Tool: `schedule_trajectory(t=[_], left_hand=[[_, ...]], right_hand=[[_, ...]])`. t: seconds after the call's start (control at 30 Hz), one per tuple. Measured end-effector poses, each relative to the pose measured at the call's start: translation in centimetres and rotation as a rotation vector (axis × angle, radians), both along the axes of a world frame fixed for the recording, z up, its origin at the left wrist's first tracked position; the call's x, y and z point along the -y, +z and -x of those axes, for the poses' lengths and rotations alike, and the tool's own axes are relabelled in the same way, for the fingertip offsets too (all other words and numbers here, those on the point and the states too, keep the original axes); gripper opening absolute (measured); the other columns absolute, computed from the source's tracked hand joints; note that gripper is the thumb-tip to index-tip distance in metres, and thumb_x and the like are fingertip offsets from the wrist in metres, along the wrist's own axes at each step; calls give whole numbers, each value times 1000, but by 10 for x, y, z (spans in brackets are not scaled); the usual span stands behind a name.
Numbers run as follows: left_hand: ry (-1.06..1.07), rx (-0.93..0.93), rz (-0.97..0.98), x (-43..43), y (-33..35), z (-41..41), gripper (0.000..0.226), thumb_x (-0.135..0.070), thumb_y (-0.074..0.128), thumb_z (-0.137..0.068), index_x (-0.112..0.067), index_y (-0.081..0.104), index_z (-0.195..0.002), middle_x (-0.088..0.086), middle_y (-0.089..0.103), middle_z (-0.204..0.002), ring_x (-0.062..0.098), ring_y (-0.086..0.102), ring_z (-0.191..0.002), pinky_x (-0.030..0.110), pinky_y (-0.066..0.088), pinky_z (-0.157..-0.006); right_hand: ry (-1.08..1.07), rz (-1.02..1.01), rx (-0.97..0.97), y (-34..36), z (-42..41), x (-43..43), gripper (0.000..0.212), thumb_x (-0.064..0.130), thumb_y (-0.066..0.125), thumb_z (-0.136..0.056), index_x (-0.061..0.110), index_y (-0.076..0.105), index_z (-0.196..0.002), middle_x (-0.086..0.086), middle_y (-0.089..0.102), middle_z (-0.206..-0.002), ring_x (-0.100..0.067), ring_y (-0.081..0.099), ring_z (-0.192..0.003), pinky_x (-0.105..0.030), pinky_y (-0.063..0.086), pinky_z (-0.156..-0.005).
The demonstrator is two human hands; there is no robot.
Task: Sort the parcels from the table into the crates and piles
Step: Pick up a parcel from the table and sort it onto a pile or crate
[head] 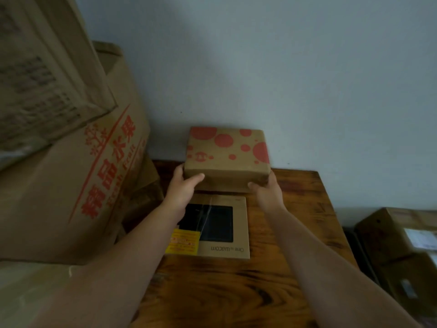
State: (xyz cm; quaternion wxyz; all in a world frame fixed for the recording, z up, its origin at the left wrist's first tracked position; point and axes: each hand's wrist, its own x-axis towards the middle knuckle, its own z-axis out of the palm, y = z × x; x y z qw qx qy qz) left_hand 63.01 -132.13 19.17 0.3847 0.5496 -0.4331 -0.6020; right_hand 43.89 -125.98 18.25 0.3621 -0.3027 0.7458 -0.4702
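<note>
Hands: left hand [186, 183] and right hand [267, 188] clamped on opposite ends of the spotted parcel [227, 155].
Parcel: long axis left-right, at the worktop's [295, 228] far edge.

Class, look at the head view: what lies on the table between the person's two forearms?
The flat Wacom box with a dark window lies between them on the wooden table.

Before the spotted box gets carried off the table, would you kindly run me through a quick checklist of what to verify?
1. Left hand grips the spotted box at its left side: ok.
2. Right hand grips its right side: ok.
3. Box level: ok, roughly.
4. Box clear of the flat Wacom box below: cannot tell.
5. Large fruit carton crowds the left: not ok for swinging that way.
6. Destination crate or pile in view: cannot tell.
</note>
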Motion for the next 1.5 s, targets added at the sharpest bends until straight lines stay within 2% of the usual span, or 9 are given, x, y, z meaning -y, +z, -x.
schedule_trajectory(t=[0.3, 0.47, 0.63, 0.73, 0.83, 1.0, 1.23, 1.37, 1.5], left_hand=[[-59, -28, 202, -50, 38, -16, 54, -11, 63, -89, -24, 41, -136, -3, 54, -127, 17, 51, -116, 31, 45, -90], [-95, 98, 258, -77, 47, -26, 45, -12, 61, -90, -17, 50, -134, 4, 53, -133, 23, 53, -118, 36, 46, -95], [-104, 29, 247, -95, 61, -26, 36, -23, 62, -90, -21, 50, -124, 1, 55, -127, 22, 56, -111, 39, 50, -90], [-261, 24, 275, -106, 72, -28, 75, -43, 75, -73, -32, 39, -137, -10, 50, -130, 11, 49, -113, 24, 45, -82], [-484, 236, 453, -108, 82, -32, 111, -54, 81, -52, -36, 25, -147, -6, 38, -143, 15, 41, -127, 39, 42, -102], [-396, 322, 601, -103, 91, -27, 79, -37, 72, -79, -34, 30, -146, 3, 49, -135, 22, 49, -123, 51, 48, -94], [-247, 210, 465, -95, 93, -38, 36, -40, 64, -85, -26, 62, -118, -2, 68, -110, 20, 64, -103, 39, 53, -86], [-120, 197, 419, -100, 91, -38, 23, -43, 64, -84, -21, 71, -80, -4, 73, -84, 16, 68, -84, 34, 51, -79], [-87, 32, 353, -101, 94, -38, 34, -30, 72, -80, 1, 60, -89, 19, 69, -96, 33, 66, -90, 42, 51, -78]], right_hand=[[-96, 177, 18, 49, -9, -64, 69, 19, 69, -83, 28, 35, -142, 5, 53, -130, -17, 49, -120, -40, 43, -100], [-105, 247, 42, 70, -16, -98, 71, 36, 69, -82, 29, 31, -142, 4, 51, -131, -18, 51, -116, -43, 46, -97], [-118, 233, -10, 82, -17, -118, 59, 44, 64, -85, 23, 43, -135, 5, 58, -123, -17, 55, -113, -41, 48, -96], [-177, 181, -10, 89, -11, -124, 61, 52, 61, -84, 20, 46, -134, 2, 56, -125, -20, 54, -113, -42, 46, -98], [-223, 128, 43, 103, 7, -126, 68, 57, 62, -80, 15, 47, -132, -2, 57, -121, -23, 56, -106, -41, 50, -91], [-111, 76, 75, 116, 20, -123, 73, 62, 60, -78, 12, 52, -129, -6, 63, -114, -25, 62, -99, -44, 52, -90], [95, 57, 118, 112, 14, -131, 110, 87, 51, -45, 25, 47, -136, -2, 58, -128, -24, 53, -118, -51, 41, -102], [160, 163, 322, 102, 16, -132, 82, 66, 66, -58, 33, 48, -130, -1, 69, -112, -24, 64, -106, -51, 50, -92], [180, 184, 381, 98, 24, -135, 59, 58, 64, -66, 31, 57, -118, -1, 73, -100, -23, 69, -95, -46, 53, -84]])
